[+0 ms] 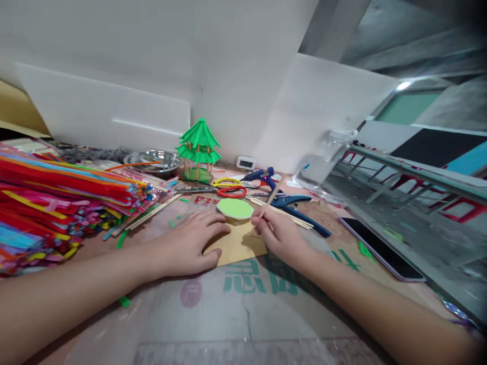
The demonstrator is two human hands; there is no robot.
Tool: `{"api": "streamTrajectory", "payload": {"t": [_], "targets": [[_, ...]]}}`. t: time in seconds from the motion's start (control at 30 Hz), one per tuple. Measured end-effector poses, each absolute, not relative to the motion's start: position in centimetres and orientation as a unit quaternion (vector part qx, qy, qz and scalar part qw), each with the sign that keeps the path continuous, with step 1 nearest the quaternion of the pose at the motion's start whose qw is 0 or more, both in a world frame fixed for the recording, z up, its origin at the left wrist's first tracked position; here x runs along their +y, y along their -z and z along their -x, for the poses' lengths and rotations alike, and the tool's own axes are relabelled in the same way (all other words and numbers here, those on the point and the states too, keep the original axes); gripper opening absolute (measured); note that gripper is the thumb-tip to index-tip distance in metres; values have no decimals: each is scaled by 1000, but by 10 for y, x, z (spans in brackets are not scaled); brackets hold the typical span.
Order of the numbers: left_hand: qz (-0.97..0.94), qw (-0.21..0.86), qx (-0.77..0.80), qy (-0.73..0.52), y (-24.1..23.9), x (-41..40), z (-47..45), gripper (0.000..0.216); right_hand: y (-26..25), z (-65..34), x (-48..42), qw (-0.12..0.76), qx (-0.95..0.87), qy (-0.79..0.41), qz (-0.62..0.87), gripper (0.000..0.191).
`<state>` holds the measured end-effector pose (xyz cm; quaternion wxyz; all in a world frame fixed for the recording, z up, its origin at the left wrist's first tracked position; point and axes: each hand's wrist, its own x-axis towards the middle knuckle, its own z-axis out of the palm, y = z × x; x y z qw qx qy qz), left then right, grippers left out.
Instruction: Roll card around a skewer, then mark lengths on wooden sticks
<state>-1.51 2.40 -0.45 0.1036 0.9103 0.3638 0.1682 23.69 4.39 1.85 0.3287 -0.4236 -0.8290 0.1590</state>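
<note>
My left hand [198, 241] rests with its fingers apart on the left part of a yellow-tan sheet of card [239, 247]. In my right hand [279, 230] a thin wooden stick [276, 191] is pinched, tilted with its upper end to the right. Its lower end comes down near the card; whether it touches cannot be made out. Just beyond the card, at its far edge, lies a light green many-sided disc [235, 208] with a pale rim.
Behind stand a green-roofed model pavilion [200, 149], scissors [230, 191], a glue gun [262, 176], blue-handled cutters [292, 203] and a small clock [246, 162]. Bundles of pipe cleaners [68, 197] fill the left. A phone [380, 248] lies at the right edge.
</note>
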Motion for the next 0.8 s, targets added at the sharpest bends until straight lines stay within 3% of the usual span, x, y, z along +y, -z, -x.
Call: {"api": "streamTrajectory", "payload": {"t": [0.13,0.27,0.6,0.8], "targets": [[-909,90,332,-237,4,25,14,34,-13,-231,42,478,-623,-452,423,38],[-899,42,300,-316,1,27,12,19,-11,-225,43,490,-509,-598,379,46],[-898,-2,279,-341,3,21,12,17,-12,-216,29,436,-578,-572,385,45],[-897,-21,309,-314,3,20,9,28,-17,-212,23,417,-628,-521,401,47]]}}
